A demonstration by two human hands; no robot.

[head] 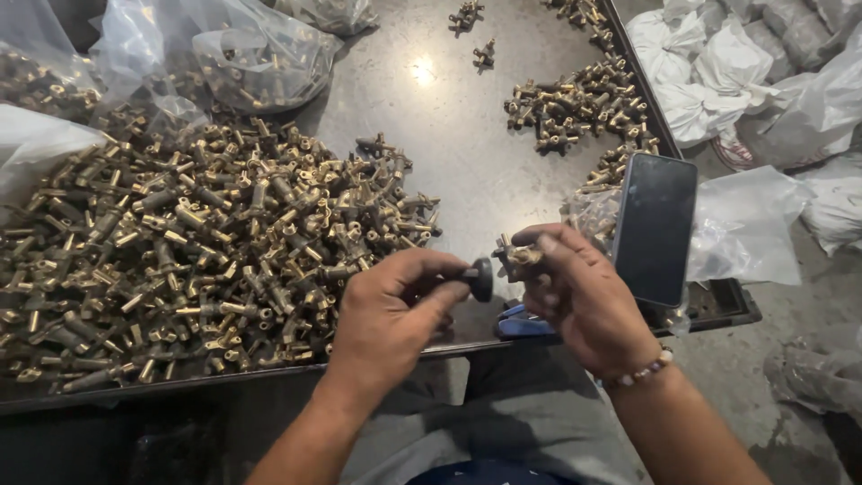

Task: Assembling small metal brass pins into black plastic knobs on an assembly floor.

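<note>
**Brass fitting and black knob held at lower centre**

A dark grey metal table [449, 135] fills the frame. A big heap of brass tap-shaped fittings [197, 251] covers its left half, and a black phone [655, 229] stands at centre right. At lower centre, the right hand [584, 301] has its grip pinching a small brass fitting [516, 258], while the left hand [391, 314] grips a black round-headed knob [479, 278] just beside it.

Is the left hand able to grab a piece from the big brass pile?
Probably yes: the left hand is right beside the big brass pile with nothing between, though it holds a dark knob tool.
</note>
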